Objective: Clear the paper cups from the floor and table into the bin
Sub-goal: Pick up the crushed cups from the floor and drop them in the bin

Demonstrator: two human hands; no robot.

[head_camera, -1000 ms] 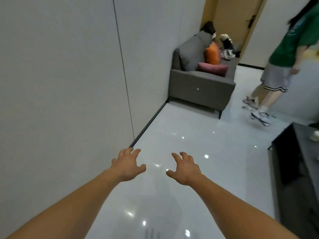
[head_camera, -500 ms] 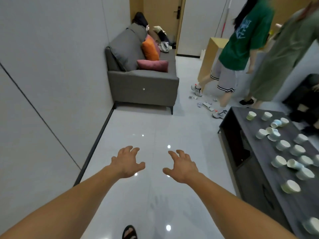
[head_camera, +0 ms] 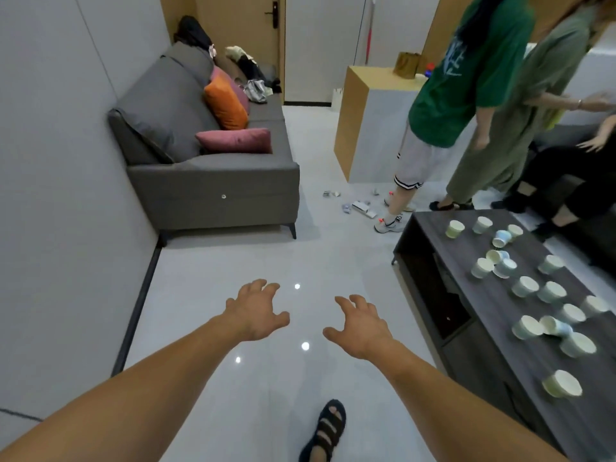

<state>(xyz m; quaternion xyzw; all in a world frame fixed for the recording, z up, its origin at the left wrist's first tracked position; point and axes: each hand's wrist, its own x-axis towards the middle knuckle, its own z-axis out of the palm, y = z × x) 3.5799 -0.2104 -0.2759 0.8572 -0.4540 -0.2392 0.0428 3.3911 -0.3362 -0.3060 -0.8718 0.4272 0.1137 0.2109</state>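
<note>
Shiny pale tile floor (head_camera: 206, 295), grey sofa (head_camera: 213, 191) against the left wall with an orange cushion (head_camera: 225, 103) and a pink cushion (head_camera: 235, 140) on it. Dark wood table (head_camera: 466, 248) runs down the right side and that's where the paper cups (head_camera: 525, 286) are, scattered all over the top. Most stand upright, a few are tipped on their sides. There's some small litter (head_camera: 361, 206) on the floor past the sofa corner, too tiny to tell if it's cups.

Left hand (head_camera: 256, 311) and right hand (head_camera: 361, 326) both hang out front over the tiles, apart from each other, fingers spread and loosely curled, gripping nothing.

Someone in a green T-shirt (head_camera: 466, 71) stands beyond the table. It has a pale print, but it's too blurry to read.
</note>
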